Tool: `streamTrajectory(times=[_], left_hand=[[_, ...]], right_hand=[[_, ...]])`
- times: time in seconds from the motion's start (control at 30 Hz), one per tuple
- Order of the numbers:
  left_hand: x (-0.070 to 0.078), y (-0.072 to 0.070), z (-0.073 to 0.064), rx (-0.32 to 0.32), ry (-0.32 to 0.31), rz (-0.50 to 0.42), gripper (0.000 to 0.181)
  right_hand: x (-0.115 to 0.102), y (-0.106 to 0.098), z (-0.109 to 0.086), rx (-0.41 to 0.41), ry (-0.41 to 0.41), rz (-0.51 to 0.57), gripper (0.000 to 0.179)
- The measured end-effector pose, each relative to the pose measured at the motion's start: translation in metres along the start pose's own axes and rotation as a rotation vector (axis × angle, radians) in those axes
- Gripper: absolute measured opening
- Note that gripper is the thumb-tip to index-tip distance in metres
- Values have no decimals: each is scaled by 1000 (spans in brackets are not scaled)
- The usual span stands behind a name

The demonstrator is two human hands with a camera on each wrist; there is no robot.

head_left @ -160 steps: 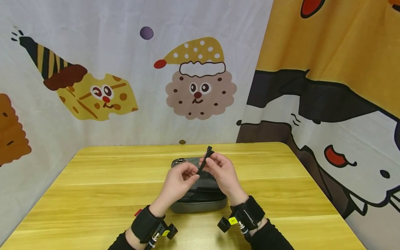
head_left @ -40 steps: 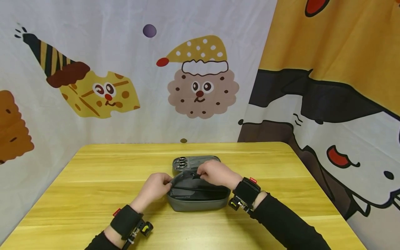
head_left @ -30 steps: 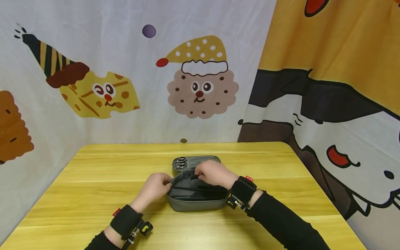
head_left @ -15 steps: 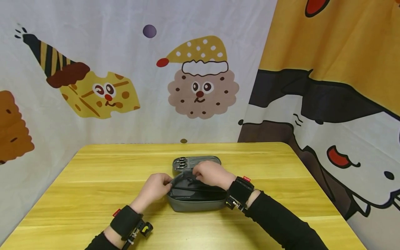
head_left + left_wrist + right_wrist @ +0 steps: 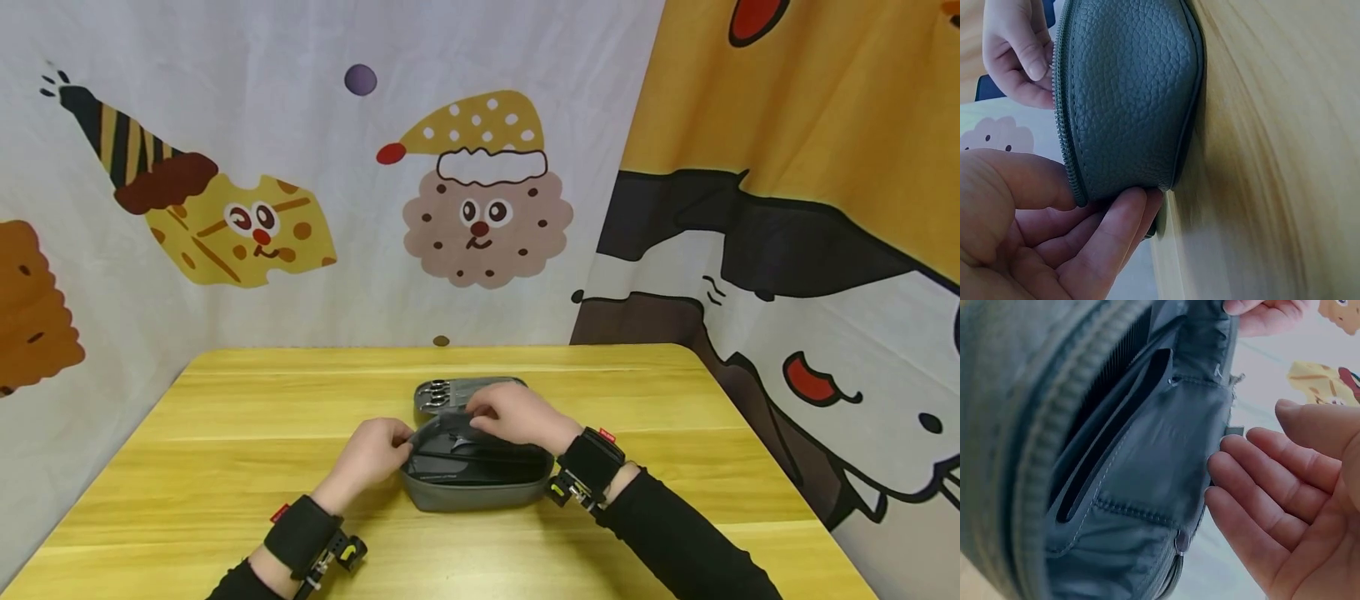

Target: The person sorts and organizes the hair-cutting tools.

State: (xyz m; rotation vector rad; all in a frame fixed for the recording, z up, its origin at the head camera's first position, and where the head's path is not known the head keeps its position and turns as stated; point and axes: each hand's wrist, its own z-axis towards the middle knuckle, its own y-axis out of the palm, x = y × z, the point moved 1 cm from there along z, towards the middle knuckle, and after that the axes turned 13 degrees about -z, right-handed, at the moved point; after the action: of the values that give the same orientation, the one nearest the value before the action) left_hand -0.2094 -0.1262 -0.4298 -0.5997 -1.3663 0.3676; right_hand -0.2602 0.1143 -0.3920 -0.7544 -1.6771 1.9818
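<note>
A grey case (image 5: 476,497) with grained sides and a zip rim stands open at the middle of the table. My left hand (image 5: 372,452) pinches its left end; in the left wrist view the thumb and fingers grip the zip edge (image 5: 1063,119). My right hand (image 5: 516,412) hovers by the far rim. In the right wrist view its fingers are relaxed and apart from the thumb, with nothing between them. Inside, that view shows a dark lining pocket (image 5: 1154,444) and a long black strip (image 5: 1116,434); whether this is a separate thing I cannot tell.
Behind the case lies a grey section (image 5: 426,412) bearing several shiny metal loops (image 5: 436,392), like scissor handles. Light wooden table (image 5: 247,450) surrounds everything. A printed curtain (image 5: 315,50) hangs past the far edge.
Earlier both hands held a slim black piece above the case. Later my right hand brought a small black thing to its inside. Now that hand's fingers have loosened, moving slightly right.
</note>
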Motion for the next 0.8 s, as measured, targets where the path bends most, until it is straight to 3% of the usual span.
streamTrajectory(times=[0.23,0.47,0.63,0.8], left_hand=[[-1,-1,1,2,12,2,9],[-3,-5,4,-22,21,-25,5],[-6,-11,8,-35,16,-60,27],[-8,-17,12,-45,-59,-134,54]], right_hand=[[9,-9,-10,18,68,144,29],[17,-18,-18,77,121,181,32],[25,-19,-25,112,146,215,35],[33,-19,-29,144,203,262,35]])
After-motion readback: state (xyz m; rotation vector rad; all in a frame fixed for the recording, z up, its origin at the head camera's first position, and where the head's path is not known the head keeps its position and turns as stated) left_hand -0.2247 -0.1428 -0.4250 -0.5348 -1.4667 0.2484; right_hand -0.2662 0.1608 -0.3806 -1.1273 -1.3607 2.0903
